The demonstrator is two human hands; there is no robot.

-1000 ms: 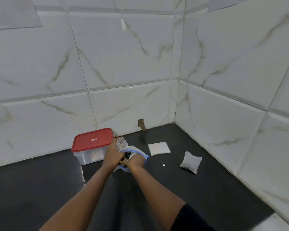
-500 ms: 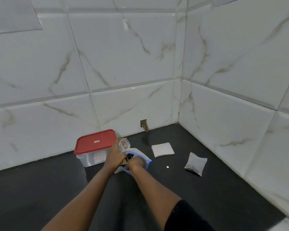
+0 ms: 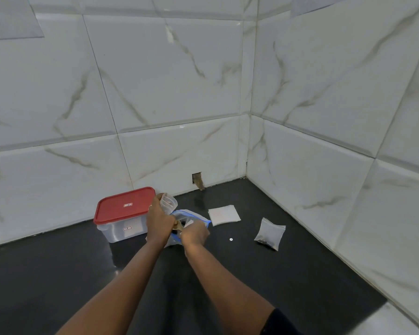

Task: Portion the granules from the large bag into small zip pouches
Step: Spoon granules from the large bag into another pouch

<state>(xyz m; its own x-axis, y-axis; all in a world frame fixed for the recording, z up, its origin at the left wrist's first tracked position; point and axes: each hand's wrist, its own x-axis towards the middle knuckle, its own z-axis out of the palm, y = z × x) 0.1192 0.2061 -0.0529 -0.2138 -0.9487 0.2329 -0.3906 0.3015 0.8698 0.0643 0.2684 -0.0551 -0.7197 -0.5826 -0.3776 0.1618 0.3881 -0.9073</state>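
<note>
The large clear bag (image 3: 191, 217) with a blue zip edge lies open on the black counter, dark granules showing at its mouth. My left hand (image 3: 158, 220) holds a small empty zip pouch (image 3: 168, 201) upright at the bag's left side. My right hand (image 3: 194, 234) is curled at the bag's mouth, gripping what looks like a small scoop handle (image 3: 178, 224); its far end is hidden. A filled small pouch (image 3: 269, 233) lies to the right. A flat stack of empty pouches (image 3: 223, 214) lies behind the bag.
A clear box with a red lid (image 3: 124, 206) stands just left of my hands against the wall. A tiny white speck (image 3: 231, 239) sits on the black counter (image 3: 228, 274). Marble-tiled walls meet in a corner behind and to the right.
Both hands stay at the bag's mouth. The head camera has shifted slightly, so the scene sits a little to the right.
</note>
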